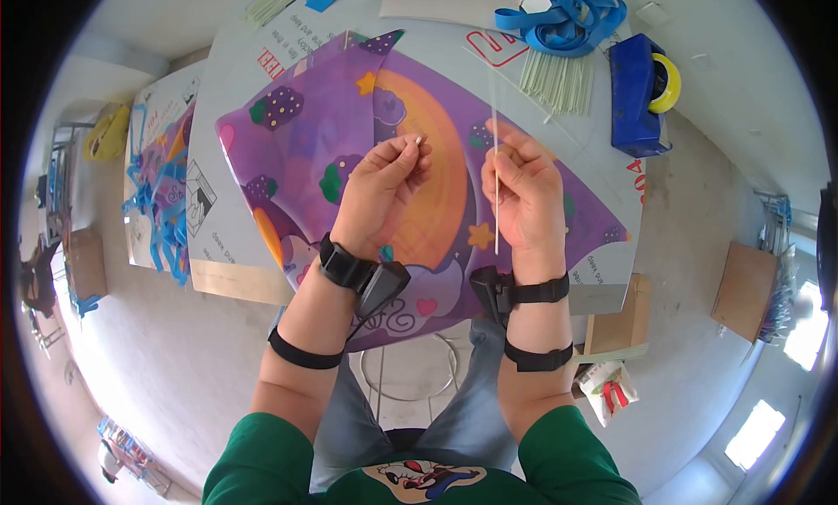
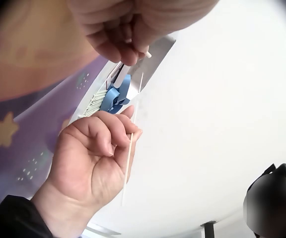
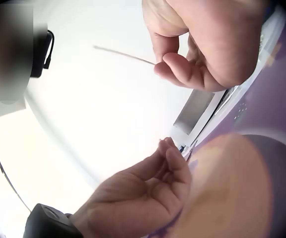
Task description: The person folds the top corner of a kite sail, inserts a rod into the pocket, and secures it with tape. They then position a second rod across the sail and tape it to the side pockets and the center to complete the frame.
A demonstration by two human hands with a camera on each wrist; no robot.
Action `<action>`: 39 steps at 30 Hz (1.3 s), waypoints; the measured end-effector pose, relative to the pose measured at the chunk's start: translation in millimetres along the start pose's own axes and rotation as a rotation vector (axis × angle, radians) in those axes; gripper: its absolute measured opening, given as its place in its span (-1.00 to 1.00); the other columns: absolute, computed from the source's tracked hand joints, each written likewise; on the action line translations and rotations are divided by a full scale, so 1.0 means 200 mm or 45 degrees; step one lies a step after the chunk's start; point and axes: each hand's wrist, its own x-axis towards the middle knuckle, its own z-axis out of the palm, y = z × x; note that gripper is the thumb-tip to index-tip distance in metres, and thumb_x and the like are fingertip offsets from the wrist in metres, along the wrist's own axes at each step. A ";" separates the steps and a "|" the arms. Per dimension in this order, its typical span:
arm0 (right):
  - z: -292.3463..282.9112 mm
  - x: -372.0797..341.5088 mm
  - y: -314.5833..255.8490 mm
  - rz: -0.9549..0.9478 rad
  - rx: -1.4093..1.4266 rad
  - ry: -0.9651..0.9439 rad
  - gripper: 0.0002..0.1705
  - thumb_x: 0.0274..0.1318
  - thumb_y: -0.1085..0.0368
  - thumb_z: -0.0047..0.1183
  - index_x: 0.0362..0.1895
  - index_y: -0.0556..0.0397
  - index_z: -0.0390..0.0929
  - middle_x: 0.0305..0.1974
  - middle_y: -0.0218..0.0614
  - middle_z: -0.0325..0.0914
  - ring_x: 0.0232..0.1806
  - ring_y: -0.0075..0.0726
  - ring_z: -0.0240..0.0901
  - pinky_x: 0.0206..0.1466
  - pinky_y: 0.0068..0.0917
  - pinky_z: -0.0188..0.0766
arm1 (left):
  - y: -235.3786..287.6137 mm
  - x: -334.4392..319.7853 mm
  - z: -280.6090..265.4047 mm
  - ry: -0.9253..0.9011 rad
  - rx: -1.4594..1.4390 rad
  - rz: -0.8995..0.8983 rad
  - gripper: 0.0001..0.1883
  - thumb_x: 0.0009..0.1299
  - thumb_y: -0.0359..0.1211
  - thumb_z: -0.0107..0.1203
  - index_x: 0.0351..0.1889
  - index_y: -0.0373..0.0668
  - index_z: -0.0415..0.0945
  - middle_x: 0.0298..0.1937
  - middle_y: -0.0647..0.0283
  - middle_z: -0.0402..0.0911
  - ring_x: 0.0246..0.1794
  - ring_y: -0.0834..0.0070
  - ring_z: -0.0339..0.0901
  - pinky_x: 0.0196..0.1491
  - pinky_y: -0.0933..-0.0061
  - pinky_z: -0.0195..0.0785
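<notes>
A purple printed sheet (image 1: 319,112) with an orange moon, stars and fruit lies on the table under both hands. My left hand (image 1: 384,178) pinches a small white piece (image 2: 148,54) between thumb and forefinger; most of it is hidden by the fingertips. Opposite it, my right hand (image 1: 528,195) pinches a thin pale stick (image 1: 497,217), which runs lengthwise past the palm in the head view. In the right wrist view the stick (image 3: 123,53) juts out beyond the fingertips. The hands are apart, both raised over the sheet.
At the table's far right stands a blue tape dispenser (image 1: 630,99) with yellow tape. Blue ribbon (image 1: 567,20) and a bundle of pale sticks (image 1: 556,84) lie beside it. A white box (image 1: 449,3) is at the back. Left, another table holds blue ribbons (image 1: 161,204).
</notes>
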 end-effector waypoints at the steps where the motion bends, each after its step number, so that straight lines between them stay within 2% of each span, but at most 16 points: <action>1: -0.01 0.00 0.01 0.098 0.080 -0.105 -0.69 0.14 0.49 0.06 -0.01 0.27 0.43 -0.47 -0.38 0.46 -0.50 -0.53 0.34 -0.47 -0.65 0.20 | 0.00 0.00 0.00 0.004 -0.031 -0.006 -0.82 0.47 -0.39 -0.03 -0.05 -0.26 0.46 -0.21 0.35 0.50 -0.23 0.63 0.45 -0.10 0.61 0.38; 5: -0.02 0.00 0.03 0.085 0.111 -0.143 -0.69 0.13 0.47 0.08 -0.01 0.25 0.45 -0.45 -0.38 0.47 -0.48 -0.52 0.36 -0.45 -0.64 0.23 | 0.00 0.00 -0.01 -0.033 -0.136 -0.030 -0.86 0.47 -0.39 -0.02 -0.08 -0.20 0.46 -0.23 0.39 0.48 -0.25 0.64 0.43 -0.11 0.60 0.37; 7: 0.00 0.00 0.03 -0.085 0.164 -0.096 -0.73 0.13 0.47 0.09 -0.06 0.21 0.47 -0.42 -0.37 0.48 -0.46 -0.49 0.39 -0.42 -0.63 0.27 | 0.00 0.01 -0.02 -0.049 -0.162 -0.039 -0.87 0.46 -0.40 -0.02 -0.09 -0.19 0.46 -0.23 0.39 0.48 -0.26 0.64 0.42 -0.11 0.60 0.37; 8: 0.01 0.00 0.02 -0.083 0.163 -0.097 -0.73 0.13 0.47 0.09 -0.06 0.21 0.47 -0.42 -0.37 0.48 -0.46 -0.49 0.39 -0.42 -0.63 0.27 | 0.00 0.01 -0.02 -0.067 -0.188 -0.048 -0.88 0.46 -0.41 -0.02 -0.10 -0.18 0.46 -0.23 0.39 0.47 -0.26 0.63 0.42 -0.11 0.60 0.36; 10: 0.01 0.01 0.01 -0.151 0.171 -0.046 -0.81 0.14 0.47 0.08 -0.13 0.16 0.47 -0.36 -0.34 0.51 -0.39 -0.43 0.47 -0.33 -0.59 0.39 | -0.01 0.01 -0.02 -0.076 -0.201 -0.050 -0.88 0.46 -0.41 -0.02 -0.09 -0.18 0.46 -0.23 0.39 0.47 -0.27 0.63 0.42 -0.11 0.60 0.37; 16: -0.01 0.01 0.04 -0.275 0.111 0.074 -0.90 0.18 0.45 0.05 -0.22 0.14 0.43 -0.29 -0.23 0.56 -0.26 -0.32 0.56 -0.14 -0.44 0.52 | 0.00 0.01 -0.02 -0.106 -0.253 -0.080 -0.88 0.46 -0.43 -0.03 -0.09 -0.19 0.45 -0.22 0.38 0.48 -0.26 0.63 0.43 -0.11 0.60 0.38; 22: 0.05 0.00 0.05 -0.348 -0.161 0.200 -0.92 0.18 0.46 0.05 -0.27 0.16 0.41 -0.31 -0.19 0.56 -0.31 -0.32 0.56 -0.20 -0.44 0.54 | 0.00 0.01 -0.02 -0.127 -0.282 -0.122 -0.87 0.48 -0.42 -0.07 -0.08 -0.21 0.43 -0.21 0.36 0.48 -0.24 0.62 0.44 -0.10 0.59 0.39; 39: 0.06 0.01 0.07 -0.363 -0.225 0.240 -0.92 0.18 0.46 0.06 -0.29 0.18 0.41 -0.34 -0.17 0.57 -0.35 -0.33 0.57 -0.24 -0.46 0.55 | 0.01 0.00 -0.01 -0.094 -0.297 -0.157 -0.88 0.48 -0.40 -0.06 -0.11 -0.20 0.44 -0.23 0.37 0.49 -0.26 0.64 0.45 -0.13 0.59 0.40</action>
